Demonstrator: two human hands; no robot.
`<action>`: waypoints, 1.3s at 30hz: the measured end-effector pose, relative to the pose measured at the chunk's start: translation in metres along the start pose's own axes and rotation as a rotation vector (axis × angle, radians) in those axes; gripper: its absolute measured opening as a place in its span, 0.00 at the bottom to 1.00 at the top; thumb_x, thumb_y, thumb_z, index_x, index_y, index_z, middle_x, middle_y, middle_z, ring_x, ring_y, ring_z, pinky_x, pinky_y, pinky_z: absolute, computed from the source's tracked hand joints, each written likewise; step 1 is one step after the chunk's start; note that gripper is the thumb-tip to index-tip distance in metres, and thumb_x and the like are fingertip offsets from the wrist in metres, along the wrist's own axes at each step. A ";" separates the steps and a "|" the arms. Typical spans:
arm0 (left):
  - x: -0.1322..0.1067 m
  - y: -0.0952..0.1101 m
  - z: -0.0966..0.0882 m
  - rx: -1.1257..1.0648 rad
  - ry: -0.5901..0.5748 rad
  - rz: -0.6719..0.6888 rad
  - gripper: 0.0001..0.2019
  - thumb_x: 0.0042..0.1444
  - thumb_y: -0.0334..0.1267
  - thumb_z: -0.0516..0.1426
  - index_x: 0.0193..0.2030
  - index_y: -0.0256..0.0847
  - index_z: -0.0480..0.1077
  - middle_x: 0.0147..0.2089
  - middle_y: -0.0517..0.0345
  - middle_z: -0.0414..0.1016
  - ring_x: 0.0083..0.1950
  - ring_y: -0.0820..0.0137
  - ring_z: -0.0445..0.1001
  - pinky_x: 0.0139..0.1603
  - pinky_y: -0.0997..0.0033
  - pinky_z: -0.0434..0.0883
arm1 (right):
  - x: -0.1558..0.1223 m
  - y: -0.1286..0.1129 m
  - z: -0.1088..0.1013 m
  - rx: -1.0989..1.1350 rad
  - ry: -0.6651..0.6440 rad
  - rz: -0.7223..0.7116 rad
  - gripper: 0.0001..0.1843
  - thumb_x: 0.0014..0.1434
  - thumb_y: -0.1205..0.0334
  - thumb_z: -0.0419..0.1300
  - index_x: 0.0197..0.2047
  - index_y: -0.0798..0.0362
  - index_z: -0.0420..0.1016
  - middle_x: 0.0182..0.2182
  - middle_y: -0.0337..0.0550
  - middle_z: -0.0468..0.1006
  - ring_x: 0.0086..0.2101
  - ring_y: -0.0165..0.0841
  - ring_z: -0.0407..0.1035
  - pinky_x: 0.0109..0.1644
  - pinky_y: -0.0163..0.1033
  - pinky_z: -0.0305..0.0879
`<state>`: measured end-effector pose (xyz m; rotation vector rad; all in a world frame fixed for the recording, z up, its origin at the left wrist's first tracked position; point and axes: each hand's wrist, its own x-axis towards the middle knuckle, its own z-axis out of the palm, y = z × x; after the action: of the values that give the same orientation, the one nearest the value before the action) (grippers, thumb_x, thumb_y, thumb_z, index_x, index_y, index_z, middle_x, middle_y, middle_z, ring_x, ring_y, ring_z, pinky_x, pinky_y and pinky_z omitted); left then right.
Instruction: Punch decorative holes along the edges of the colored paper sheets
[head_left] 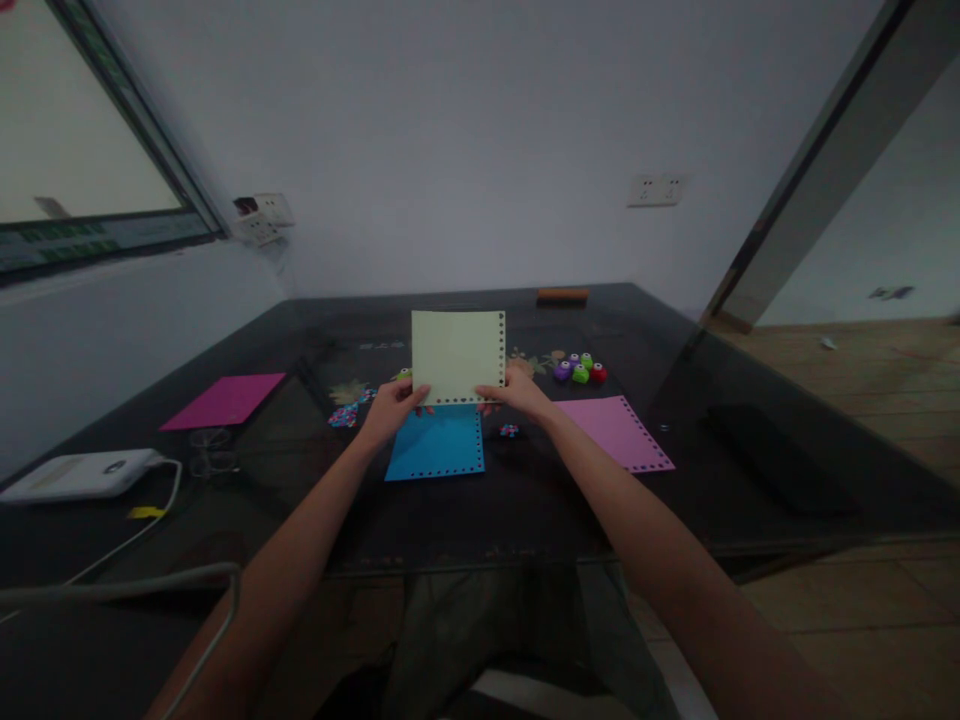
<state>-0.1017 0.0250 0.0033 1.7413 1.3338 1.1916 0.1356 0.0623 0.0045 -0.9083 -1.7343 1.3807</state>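
Note:
A pale yellow sheet of paper (457, 355), with dark dots along its right and lower edges, is held up in front of me. My left hand (397, 402) pinches its lower left corner, thumb on the near face. At the lower right corner my right hand (514, 392) grips it the same way. Below and partly behind it lies a blue sheet (439, 445) with dots along two edges. A pink sheet (619, 432), dotted likewise, lies under my right forearm. Small pink and blue pieces (345, 415) form a pile left of my left hand, and a smaller cluster (509, 431) lies right of the blue sheet.
Several round toys with eyes (580, 368) stand right of my hands. A magenta sheet (225, 400), clear glasses (211, 450) and a white device (82, 474) with a cable are at left. A brown bar (562, 296) lies at the back, a dark flat object (772, 460) at right.

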 end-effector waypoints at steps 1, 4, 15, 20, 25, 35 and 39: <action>0.000 0.000 0.000 -0.004 0.015 0.011 0.15 0.52 0.49 0.56 0.32 0.36 0.71 0.23 0.56 0.74 0.24 0.71 0.68 0.28 0.72 0.66 | 0.001 0.000 0.000 -0.005 0.016 -0.013 0.09 0.50 0.59 0.63 0.31 0.57 0.73 0.21 0.44 0.78 0.20 0.29 0.71 0.23 0.31 0.63; 0.003 -0.004 -0.003 -0.005 0.080 0.034 0.18 0.54 0.50 0.54 0.37 0.35 0.72 0.26 0.55 0.76 0.28 0.69 0.72 0.31 0.71 0.68 | 0.002 0.000 -0.003 0.002 0.089 -0.042 0.08 0.51 0.60 0.62 0.30 0.58 0.73 0.21 0.45 0.78 0.20 0.29 0.70 0.23 0.32 0.63; 0.033 -0.020 -0.004 0.735 0.078 -0.114 0.13 0.55 0.42 0.54 0.42 0.39 0.73 0.40 0.45 0.78 0.42 0.59 0.75 0.41 0.66 0.67 | -0.017 -0.008 -0.016 0.077 0.331 -0.014 0.08 0.49 0.62 0.62 0.28 0.60 0.74 0.20 0.47 0.78 0.19 0.30 0.70 0.21 0.32 0.63; 0.035 -0.025 0.017 0.936 0.074 -0.240 0.19 0.54 0.50 0.54 0.44 0.38 0.72 0.47 0.40 0.74 0.48 0.55 0.73 0.43 0.64 0.68 | -0.039 -0.005 -0.018 0.075 0.335 -0.002 0.13 0.48 0.57 0.63 0.27 0.60 0.73 0.22 0.49 0.79 0.19 0.30 0.71 0.22 0.32 0.63; 0.033 -0.030 0.020 0.960 0.113 -0.223 0.20 0.53 0.51 0.55 0.46 0.38 0.71 0.49 0.40 0.72 0.49 0.54 0.71 0.45 0.62 0.67 | -0.045 -0.002 -0.015 0.140 0.368 0.001 0.15 0.45 0.54 0.65 0.28 0.59 0.73 0.21 0.46 0.78 0.19 0.31 0.71 0.21 0.32 0.64; 0.027 -0.019 0.019 0.868 0.188 -0.117 0.18 0.54 0.48 0.55 0.47 0.41 0.69 0.46 0.45 0.75 0.48 0.57 0.72 0.42 0.66 0.67 | -0.043 0.003 -0.019 0.136 0.400 -0.006 0.14 0.46 0.56 0.65 0.30 0.59 0.73 0.20 0.46 0.78 0.19 0.32 0.71 0.22 0.33 0.64; 0.027 -0.007 0.024 0.579 0.190 -0.039 0.14 0.51 0.45 0.58 0.42 0.39 0.70 0.38 0.50 0.76 0.40 0.61 0.74 0.41 0.66 0.68 | -0.042 0.005 -0.021 0.127 0.413 0.001 0.14 0.46 0.56 0.65 0.30 0.59 0.72 0.20 0.47 0.78 0.19 0.33 0.71 0.22 0.34 0.64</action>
<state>-0.0802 0.0533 -0.0044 2.0078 1.9639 1.0290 0.1744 0.0361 -0.0014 -1.0382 -1.3210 1.1876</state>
